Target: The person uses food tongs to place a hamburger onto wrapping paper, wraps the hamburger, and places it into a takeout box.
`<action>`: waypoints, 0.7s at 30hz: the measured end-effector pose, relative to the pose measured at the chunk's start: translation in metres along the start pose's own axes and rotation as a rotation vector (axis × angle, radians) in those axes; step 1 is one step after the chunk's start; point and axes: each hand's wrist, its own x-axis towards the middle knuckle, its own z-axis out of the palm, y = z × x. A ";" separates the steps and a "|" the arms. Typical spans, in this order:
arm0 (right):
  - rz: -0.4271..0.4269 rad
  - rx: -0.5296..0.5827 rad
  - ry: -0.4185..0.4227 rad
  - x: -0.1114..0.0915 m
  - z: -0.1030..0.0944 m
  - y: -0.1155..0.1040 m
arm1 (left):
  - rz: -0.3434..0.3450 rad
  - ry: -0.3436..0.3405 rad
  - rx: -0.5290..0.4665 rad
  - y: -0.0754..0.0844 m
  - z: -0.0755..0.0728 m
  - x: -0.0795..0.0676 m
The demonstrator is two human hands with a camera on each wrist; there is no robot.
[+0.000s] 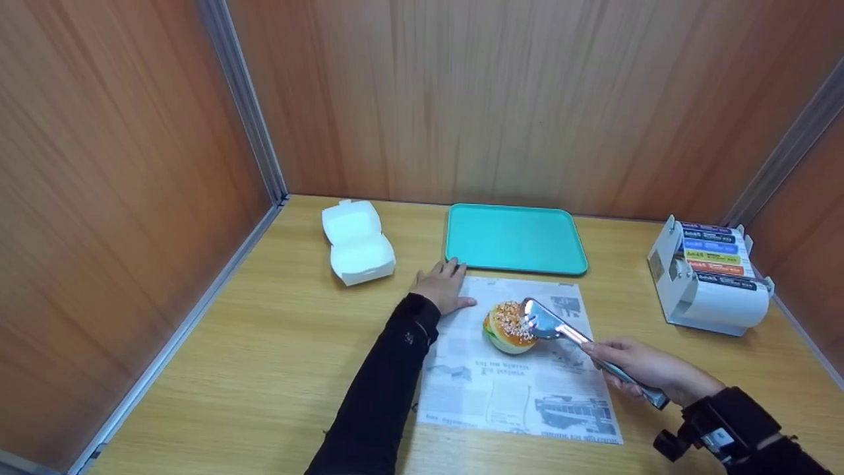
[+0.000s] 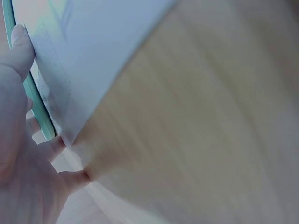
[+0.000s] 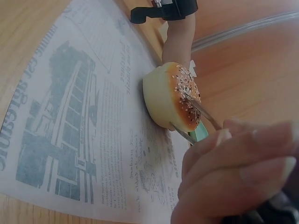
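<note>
A round burger (image 1: 504, 330) with a seed-topped bun sits on a sheet of newspaper-print wrapping paper (image 1: 461, 396). My right hand (image 1: 633, 366) grips metal tongs (image 1: 572, 334) along their handle. In the right wrist view, the ends of the tongs (image 3: 205, 113) are apart, one over the seeds and the other low at the side of the bun (image 3: 158, 95). With fingers spread, my left hand (image 1: 443, 288) presses down at the paper's far left corner, fingertips close to the tray's edge. The left wrist view shows that hand (image 2: 28, 154) beside the paper's corner.
Behind the paper lies a flat turquoise tray (image 1: 514, 239). An opened white clamshell box (image 1: 359, 247) stands at the back left. On the right is a white rack (image 1: 712, 284) with colourful labels. Wooden panels (image 1: 514, 99) enclose the table.
</note>
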 end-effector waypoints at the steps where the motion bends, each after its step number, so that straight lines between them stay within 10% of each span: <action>1: 0.004 -0.005 -0.002 0.000 0.000 0.001 | 0.003 0.001 -0.003 0.001 -0.001 -0.002; 13: 0.019 -0.065 0.040 0.000 0.004 0.001 | 0.013 0.033 -0.044 -0.018 0.027 0.031; 21: 0.018 -0.049 0.011 -0.010 -0.004 0.003 | -0.005 -0.001 0.011 -0.001 0.001 0.002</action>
